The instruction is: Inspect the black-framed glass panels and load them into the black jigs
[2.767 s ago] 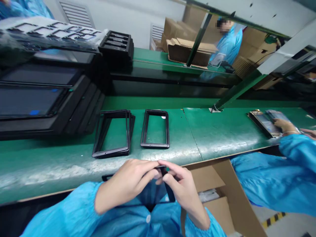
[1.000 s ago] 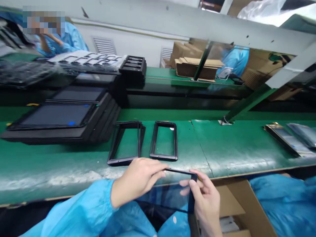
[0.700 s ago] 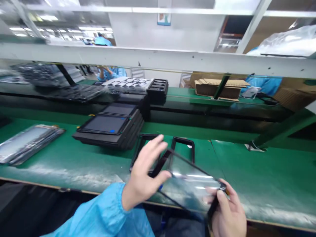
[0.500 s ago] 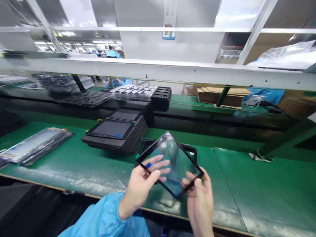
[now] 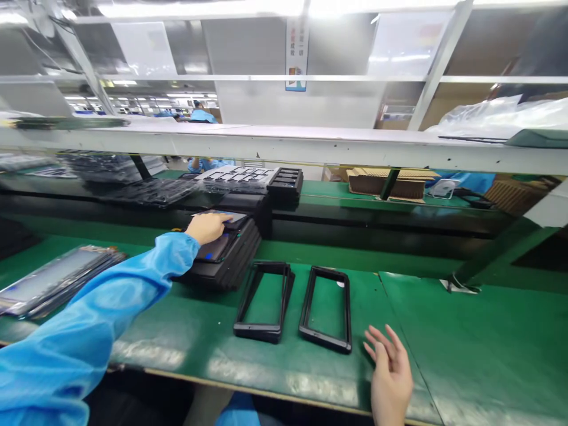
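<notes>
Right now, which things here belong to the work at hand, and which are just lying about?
In use: left hand on stacked black-framed panels; right hand beside black rectangular frames.
Lying about: plastic-wrapped panels, cardboard box.

Shiny light-blue smock sleeve (image 5: 84, 302) with gathered cuff, left hand (image 5: 206, 228) bare

Black-framed glass panel (image 5: 213, 248), dark screen, lying flat atop a stack of panels (image 5: 233, 263)

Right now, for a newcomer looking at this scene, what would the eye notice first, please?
A blue sleeve stretches across the green workbench, and the left hand rests on a stack of black-framed panels. Nearer lie two black rectangular frames, and the open right hand is beside them.
</notes>
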{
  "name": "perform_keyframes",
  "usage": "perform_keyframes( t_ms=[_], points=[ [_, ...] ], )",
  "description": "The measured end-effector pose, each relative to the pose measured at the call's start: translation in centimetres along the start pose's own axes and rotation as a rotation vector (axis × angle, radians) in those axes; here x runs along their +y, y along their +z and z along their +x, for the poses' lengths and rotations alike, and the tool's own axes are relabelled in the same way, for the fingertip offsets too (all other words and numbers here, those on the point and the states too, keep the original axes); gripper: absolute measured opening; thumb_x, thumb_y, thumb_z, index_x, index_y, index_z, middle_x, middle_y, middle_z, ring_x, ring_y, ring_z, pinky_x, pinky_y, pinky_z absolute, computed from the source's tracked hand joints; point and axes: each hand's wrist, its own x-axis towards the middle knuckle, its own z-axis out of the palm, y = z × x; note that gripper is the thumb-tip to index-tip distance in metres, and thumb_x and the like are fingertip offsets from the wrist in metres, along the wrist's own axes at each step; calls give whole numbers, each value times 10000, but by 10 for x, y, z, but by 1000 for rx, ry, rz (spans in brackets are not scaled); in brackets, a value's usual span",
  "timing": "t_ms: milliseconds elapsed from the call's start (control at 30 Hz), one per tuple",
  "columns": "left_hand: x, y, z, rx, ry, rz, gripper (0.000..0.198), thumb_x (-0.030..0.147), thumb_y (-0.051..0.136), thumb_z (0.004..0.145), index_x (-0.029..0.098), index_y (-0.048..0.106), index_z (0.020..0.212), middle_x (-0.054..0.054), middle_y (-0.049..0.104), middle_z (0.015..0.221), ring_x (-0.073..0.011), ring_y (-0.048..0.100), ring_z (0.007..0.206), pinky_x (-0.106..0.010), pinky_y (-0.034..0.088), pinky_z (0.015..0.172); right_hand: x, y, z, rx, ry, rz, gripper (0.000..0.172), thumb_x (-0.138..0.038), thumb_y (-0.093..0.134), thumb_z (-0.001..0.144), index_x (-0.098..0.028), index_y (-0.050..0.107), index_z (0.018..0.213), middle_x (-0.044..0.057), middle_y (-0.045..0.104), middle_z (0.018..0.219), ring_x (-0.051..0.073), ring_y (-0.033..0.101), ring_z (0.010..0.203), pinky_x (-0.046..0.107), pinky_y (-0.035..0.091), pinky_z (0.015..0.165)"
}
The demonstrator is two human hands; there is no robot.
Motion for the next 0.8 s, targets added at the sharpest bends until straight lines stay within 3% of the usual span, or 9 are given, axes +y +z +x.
perform_keyframes(
  t_ms=[100, 233, 300, 367, 433, 500, 600, 700, 800],
  points=[
    [2, 6, 3, -83, 30, -9, 368, 420, 684, 1009, 169, 747, 1271, -129, 759, 1337, -299, 722, 1199, -539, 524, 1077, 0, 0, 0, -3, 30, 27, 610, -578, 747, 901, -219, 621, 1378, 120, 782, 1166, 315, 774, 1061, 483, 635, 895],
    [27, 11, -7, -68, 129, -51, 441, 297, 535, 1033, 92, 710, 1382, -180, 652, 1523, -356, 574, 1433, -506, 372, 1238, -6, 3, 0, -4, 42, 41, 522, -546, 741, 921, -204, 655, 1305, 102, 787, 1109, 271, 786, 983, 407, 641, 819],
    [56, 23, -17, -103, 218, -105, 468, 261, 490, 1016, 108, 722, 1392, -139, 673, 1511, -345, 572, 1440, -440, 353, 1255, -8, 5, -1, -8, 45, 31, 489, -529, 746, 920, -197, 675, 1273, 86, 788, 1067, 237, 783, 902, 354, 634, 751],
    [95, 43, -26, -209, 313, -175, 390, 276, 543, 1013, 184, 775, 1312, -88, 749, 1403, -300, 652, 1344, -402, 419, 1213, -7, 6, 0, -17, 49, 14, 467, -514, 766, 901, -185, 703, 1227, 61, 782, 977, 185, 745, 732, 284, 587, 616],
    [138, 70, -31, -335, 364, -240, 275, 314, 654, 1008, 204, 786, 1222, -85, 776, 1311, -277, 701, 1244, -443, 495, 1148, -5, 6, 1, -26, 51, 4, 449, -513, 787, 869, -171, 727, 1153, 26, 753, 859, 131, 651, 560, 240, 504, 504],
    [178, 97, -30, -430, 348, -292, 286, 358, 710, 1008, 179, 738, 1229, -102, 742, 1305, -279, 707, 1188, -510, 559, 1059, -4, 6, 2, -34, 50, 3, 420, -517, 794, 842, -166, 736, 1064, -2, 716, 767, 102, 574, 473, 225, 454, 460],
    [220, 127, -23, -521, 242, -363, 341, 365, 700, 1023, 175, 680, 1305, -112, 702, 1317, -268, 715, 1115, -485, 618, 948, -6, 7, 2, -39, 39, 8, 337, -499, 771, 836, -179, 713, 922, -16, 683, 690, 94, 543, 435, 216, 433, 447],
    [238, 139, -20, -597, 139, -431, 340, 347, 698, 1027, 164, 668, 1311, -104, 716, 1256, -239, 734, 1020, -434, 645, 861, -11, 11, -1, -41, 29, 12, 262, -458, 709, 851, -199, 678, 831, -20, 664, 635, 94, 523, 410, 203, 398, 417],
    [240, 143, -16, -626, 81, -494, 292, 310, 699, 1030, 150, 682, 1273, -83, 746, 1149, -203, 750, 906, -380, 658, 784, -11, 17, 1, -55, 26, 10, 204, -407, 654, 852, -212, 663, 794, -29, 646, 589, 100, 513, 390, 199, 372, 391]
  ],
)
